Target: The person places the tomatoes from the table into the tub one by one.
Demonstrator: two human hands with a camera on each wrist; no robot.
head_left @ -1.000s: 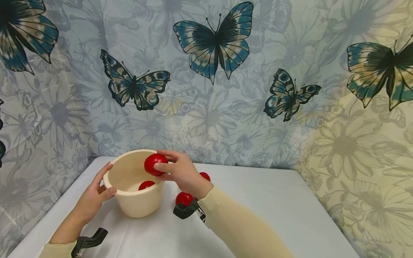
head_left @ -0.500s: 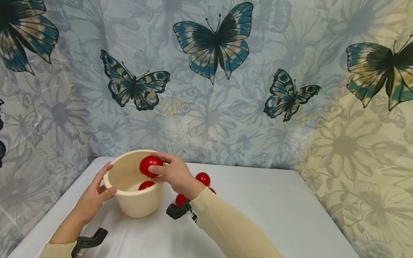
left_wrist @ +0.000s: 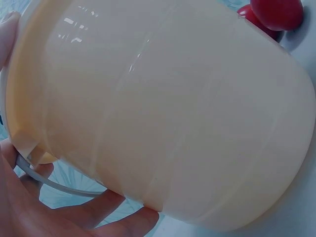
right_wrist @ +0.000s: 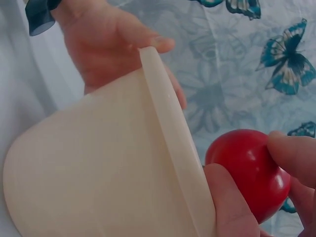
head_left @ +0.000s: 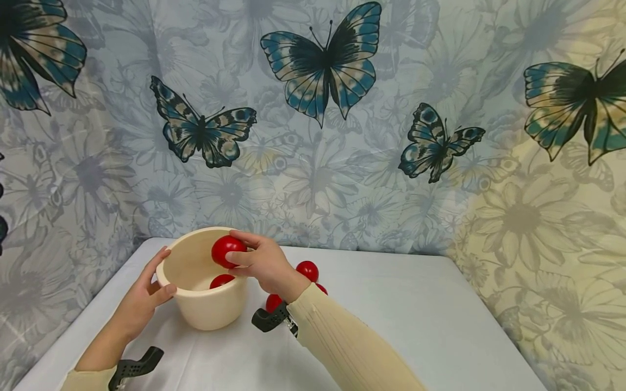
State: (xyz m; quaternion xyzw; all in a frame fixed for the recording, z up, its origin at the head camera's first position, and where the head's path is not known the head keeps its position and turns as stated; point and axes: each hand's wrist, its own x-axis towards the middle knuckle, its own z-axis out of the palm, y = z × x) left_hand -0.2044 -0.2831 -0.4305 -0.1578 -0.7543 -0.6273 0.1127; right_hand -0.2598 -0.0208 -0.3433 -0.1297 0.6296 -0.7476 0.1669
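Over the cream bowl (head_left: pixel 202 304) the right hand (head_left: pixel 266 266) pinched a red tomato (head_left: pixel 226 250), left hand (head_left: pixel 142 301) gripping the rim; placing was underway, and release probably needed the fingers spreading

Head view looks down; both wrist views, seemingly very close, share the bowl (head_left: pixel 202 304).

Right wrist view. Cream bowl (right_wrist: pixel 98 168) seen from the side, its rim (right_wrist: pixel 170 143) running diagonally across the frame. Right hand (right_wrist: pixel 276 197) pinches a red ball (right_wrist: pixel 249 170) just beside the rim, thumb below, fingers above. Left hand (right_wrist: pixel 106 49) grips the bowl's far edge. Butterfly-print cloth (right_wrist: pixel 276 59) hangs behind.
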